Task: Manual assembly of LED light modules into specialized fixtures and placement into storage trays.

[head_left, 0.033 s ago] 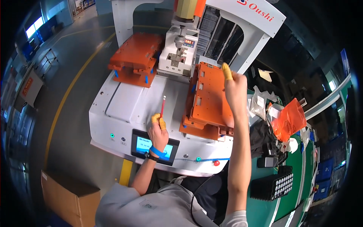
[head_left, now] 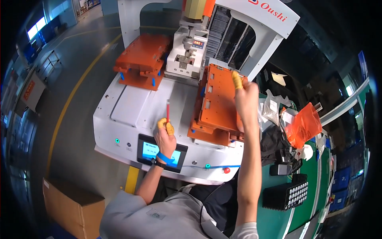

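My left hand (head_left: 165, 137), with yellow finger cots and a blue wristband, pinches a thin red stick (head_left: 168, 110) that points upright over the white machine top (head_left: 135, 107). My right hand (head_left: 244, 99) grips the right edge of the tilted orange fixture plate (head_left: 217, 103), its yellow-capped forefinger stretched up. A second orange fixture plate (head_left: 141, 59) lies at the machine's far left. Between the two plates stands the machine's white tool head (head_left: 187, 55).
A small touch screen (head_left: 157, 151) and buttons sit on the machine's front. On the green bench (head_left: 318, 175) to the right lie an orange bag (head_left: 304, 125), a black holed tray (head_left: 286, 195) and black cables. A cardboard box (head_left: 69, 203) stands on the floor at lower left.
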{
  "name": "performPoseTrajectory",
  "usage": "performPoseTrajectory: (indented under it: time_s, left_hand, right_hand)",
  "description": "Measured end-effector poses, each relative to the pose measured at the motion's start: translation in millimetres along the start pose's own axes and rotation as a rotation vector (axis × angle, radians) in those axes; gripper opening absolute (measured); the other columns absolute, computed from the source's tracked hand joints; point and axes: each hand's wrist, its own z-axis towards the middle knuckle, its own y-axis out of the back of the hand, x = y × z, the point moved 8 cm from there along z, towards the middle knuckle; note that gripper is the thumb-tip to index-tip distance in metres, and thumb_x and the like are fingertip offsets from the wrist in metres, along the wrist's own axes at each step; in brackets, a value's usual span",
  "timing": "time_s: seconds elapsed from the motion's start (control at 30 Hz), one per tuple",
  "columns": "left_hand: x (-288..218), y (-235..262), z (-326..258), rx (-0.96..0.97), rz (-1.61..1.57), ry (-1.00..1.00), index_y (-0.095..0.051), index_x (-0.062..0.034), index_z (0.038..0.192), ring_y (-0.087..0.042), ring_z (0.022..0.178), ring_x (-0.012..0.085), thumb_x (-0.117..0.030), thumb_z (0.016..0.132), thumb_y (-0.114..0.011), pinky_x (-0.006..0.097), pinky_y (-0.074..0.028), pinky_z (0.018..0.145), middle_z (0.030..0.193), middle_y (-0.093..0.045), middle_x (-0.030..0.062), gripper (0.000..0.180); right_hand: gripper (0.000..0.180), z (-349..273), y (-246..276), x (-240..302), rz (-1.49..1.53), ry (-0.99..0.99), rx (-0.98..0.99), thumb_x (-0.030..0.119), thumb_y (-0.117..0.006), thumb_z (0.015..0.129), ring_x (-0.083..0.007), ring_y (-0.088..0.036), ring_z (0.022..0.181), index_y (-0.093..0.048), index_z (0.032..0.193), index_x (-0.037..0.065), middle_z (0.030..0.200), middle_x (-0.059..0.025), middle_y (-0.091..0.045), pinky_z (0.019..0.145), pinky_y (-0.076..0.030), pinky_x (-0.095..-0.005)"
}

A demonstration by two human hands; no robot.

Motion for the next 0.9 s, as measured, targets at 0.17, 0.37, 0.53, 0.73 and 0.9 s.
performPoseTrajectory:
  time_s: [0.17,0.37,0.53,0.73,0.9]
  left_hand:
    - [8,-7,-16,0.027,-0.478,0.071,-0.045,-0.0008,0.121,-0.059,0.08,0.0188,-0.011,0.109,-0.044,0.033,-0.049,0.075,0.102,-0.064,0.013,0.016]
    - [-42,0,-14,0.005,-0.571,0.036,-0.036,-0.0048,0.126,-0.063,0.083,0.0161,-0.015,0.111,-0.041,0.026,-0.051,0.069,0.108,-0.067,0.0156,0.018]
    - [-36,1,4,-0.01,-0.584,0.245,-0.05,-0.0026,0.126,-0.062,0.074,0.0119,-0.013,0.11,-0.046,0.024,-0.049,0.066,0.091,-0.068,0.0101,0.02]
    - [-21,-14,21,0.171,-0.105,0.305,-0.057,0.0111,0.116,-0.066,0.072,0.0253,0.0,0.094,-0.055,0.037,-0.05,0.066,0.079,-0.065,0.0185,0.025]
    - [4,-38,12,0.251,0.312,0.249,-0.056,0.0057,0.126,-0.065,0.097,0.0461,-0.006,0.091,-0.06,0.055,-0.051,0.082,0.1,-0.07,0.0255,0.037]
  right_hand:
    - [0.023,-60,2,2,-0.219,0.159,0.075,0.018,-0.067,0.089,-0.043,-0.066,0.069,-0.075,0.088,-0.004,0.07,-0.0258,-0.065,0.066,-0.052,-0.048]
    - [0.026,-72,3,7,-0.259,0.327,0.013,0.02,-0.068,0.09,-0.0413,-0.065,0.066,-0.071,0.075,-0.001,0.066,-0.0227,-0.065,0.065,-0.052,-0.0491]
    - [0.027,-72,3,-1,-0.179,0.319,0.014,0.02,-0.068,0.09,-0.042,-0.065,0.065,-0.071,0.074,-0.001,0.066,-0.0229,-0.064,0.065,-0.051,-0.0497]
    - [0.031,-72,12,0,-0.097,0.251,0.012,0.022,-0.068,0.091,-0.043,-0.064,0.062,-0.07,0.073,-0.002,0.063,-0.0233,-0.063,0.062,-0.051,-0.049]
    - [0.033,-73,16,-5,-0.027,0.25,-0.01,0.022,-0.068,0.092,-0.0432,-0.063,0.061,-0.069,0.071,-0.003,0.062,-0.0235,-0.062,0.062,-0.051,-0.049]
